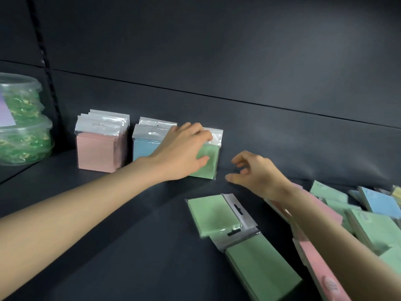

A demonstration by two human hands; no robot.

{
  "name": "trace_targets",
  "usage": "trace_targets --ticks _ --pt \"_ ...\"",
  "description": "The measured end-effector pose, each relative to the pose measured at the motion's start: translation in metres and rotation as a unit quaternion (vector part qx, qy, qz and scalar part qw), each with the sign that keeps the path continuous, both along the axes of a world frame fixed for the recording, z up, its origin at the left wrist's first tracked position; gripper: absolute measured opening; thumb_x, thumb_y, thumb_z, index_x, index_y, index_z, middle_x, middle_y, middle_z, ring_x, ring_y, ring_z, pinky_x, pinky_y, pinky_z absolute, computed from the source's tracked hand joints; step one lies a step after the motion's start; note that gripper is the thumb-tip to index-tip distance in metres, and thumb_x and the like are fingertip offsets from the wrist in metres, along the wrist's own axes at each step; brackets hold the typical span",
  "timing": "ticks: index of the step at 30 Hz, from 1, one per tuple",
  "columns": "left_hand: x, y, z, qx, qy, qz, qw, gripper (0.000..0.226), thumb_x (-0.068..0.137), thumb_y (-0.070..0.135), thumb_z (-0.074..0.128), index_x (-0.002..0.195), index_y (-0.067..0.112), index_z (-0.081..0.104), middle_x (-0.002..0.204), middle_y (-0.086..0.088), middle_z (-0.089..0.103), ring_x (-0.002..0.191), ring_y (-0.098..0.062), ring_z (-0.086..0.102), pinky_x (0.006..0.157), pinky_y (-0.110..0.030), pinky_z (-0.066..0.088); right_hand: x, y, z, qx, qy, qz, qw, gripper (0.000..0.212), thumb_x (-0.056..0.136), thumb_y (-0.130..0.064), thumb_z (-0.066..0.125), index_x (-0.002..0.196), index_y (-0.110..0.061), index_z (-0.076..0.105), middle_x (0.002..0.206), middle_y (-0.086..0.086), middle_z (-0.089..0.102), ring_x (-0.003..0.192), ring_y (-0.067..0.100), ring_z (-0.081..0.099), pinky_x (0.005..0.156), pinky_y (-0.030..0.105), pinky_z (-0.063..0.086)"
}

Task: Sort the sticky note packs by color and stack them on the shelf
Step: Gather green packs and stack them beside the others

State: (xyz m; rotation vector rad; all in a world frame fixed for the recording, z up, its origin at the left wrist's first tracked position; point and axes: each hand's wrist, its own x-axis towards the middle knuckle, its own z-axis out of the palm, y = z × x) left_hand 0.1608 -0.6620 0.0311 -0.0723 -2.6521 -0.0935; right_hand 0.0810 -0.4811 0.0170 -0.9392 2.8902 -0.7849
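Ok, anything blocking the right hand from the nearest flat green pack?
Nothing visible: only bare shelf lies between the right hand and the flat green pack; its fingers hold nothing. Left hand grips the standing green pack.

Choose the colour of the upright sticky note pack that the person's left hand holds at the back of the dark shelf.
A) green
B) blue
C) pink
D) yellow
A. The left hand grips the top of an upright green sticky note pack in clear plastic wrap, which stands to the right of the blue packs and the pink packs.
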Motion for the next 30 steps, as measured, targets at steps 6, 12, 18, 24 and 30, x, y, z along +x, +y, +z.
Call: trace_targets --ticks 6,12,18,24,30 --pt "0.032 0.032 -0.020 0.086 -0.202 -0.020 0.975 0.063 0.083 0.058 0.057 0.134 0.023 0.044 0.134 0.007 0.048 0.126 -0.015 0.042 0.099 -0.028 0.036 0.030 0.047 0.009 0.023 -0.157 0.079 0.984 0.044 0.061 -0.040 0.082 0.100 -0.033 0.061 0.097 -0.011 0.066 0.086 0.005 0.065 0.087 0.028 0.053" --pt "0.040 0.043 -0.041 0.163 -0.271 -0.006 0.949 0.077 0.071 0.063 0.068 0.134 0.024 0.044 0.132 0.008 0.051 0.119 -0.014 0.048 0.097 -0.031 0.042 0.050 0.063 0.006 0.138 -0.177 0.157 0.962 0.058 0.062 -0.043 0.084 0.111 -0.035 0.054 0.104 -0.016 0.056 0.095 0.001 0.058 0.089 0.025 0.050" --pt "0.047 0.040 -0.047 0.284 -0.247 0.028 0.926 0.105 0.058 0.053 0.082 0.145 0.022 0.031 0.126 0.010 0.046 0.113 -0.008 0.046 0.094 -0.023 0.039 0.057 0.064 0.003 0.215 -0.128 0.160 0.955 0.073 0.058 -0.053 0.082 0.116 -0.036 0.042 0.100 -0.014 0.044 0.090 0.004 0.047 0.079 0.023 0.043" --pt "0.051 0.037 -0.042 0.366 -0.200 0.039 0.908 0.068 0.058 0.036 0.088 0.118 0.022 0.059 0.102 0.014 0.055 0.105 -0.007 0.053 0.084 -0.019 0.042 0.061 0.061 0.002 0.208 -0.144 0.135 0.958 0.088 0.059 -0.049 0.083 0.130 -0.032 0.033 0.103 -0.012 0.046 0.092 0.006 0.049 0.089 0.032 0.048" --pt "0.049 0.029 -0.043 0.439 -0.164 0.049 0.882 0.054 0.055 0.040 0.089 0.097 0.023 0.060 0.100 0.003 0.065 0.094 -0.014 0.061 0.083 -0.030 0.047 0.060 0.057 -0.002 0.185 -0.178 0.107 0.961 0.104 0.057 -0.048 0.085 0.141 -0.030 0.025 0.103 -0.014 0.052 0.097 0.007 0.053 0.090 0.029 0.047"
